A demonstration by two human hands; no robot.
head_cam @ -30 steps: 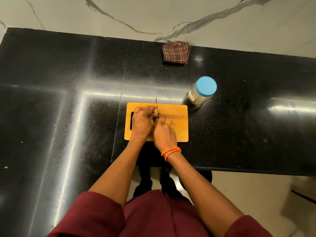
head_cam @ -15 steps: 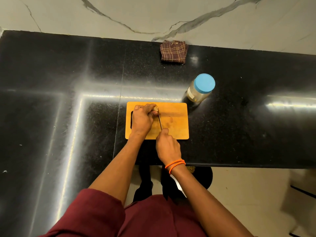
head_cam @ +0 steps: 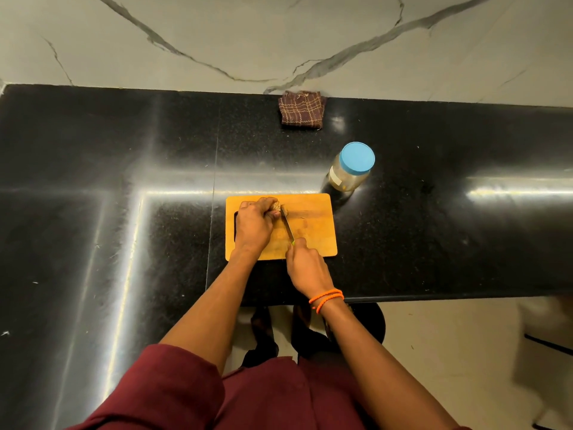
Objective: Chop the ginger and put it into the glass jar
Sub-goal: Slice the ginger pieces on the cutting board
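Dark maroon clothing (head_cam: 273,398) with short, loose sleeves is being worn, the forearms being left bare. Two thin orange bands (head_cam: 326,297) are being worn around the wrist of the right hand (head_cam: 305,268); nothing is being worn on the left hand (head_cam: 254,225).

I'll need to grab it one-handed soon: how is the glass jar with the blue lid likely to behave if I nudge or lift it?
The glass jar stands upright and looks taller than wide, so a sideways nudge might tip it. The polished black countertop probably lets it slide easily. Its smooth glass wall may be slippery; the blue lid is on, so little should spill.
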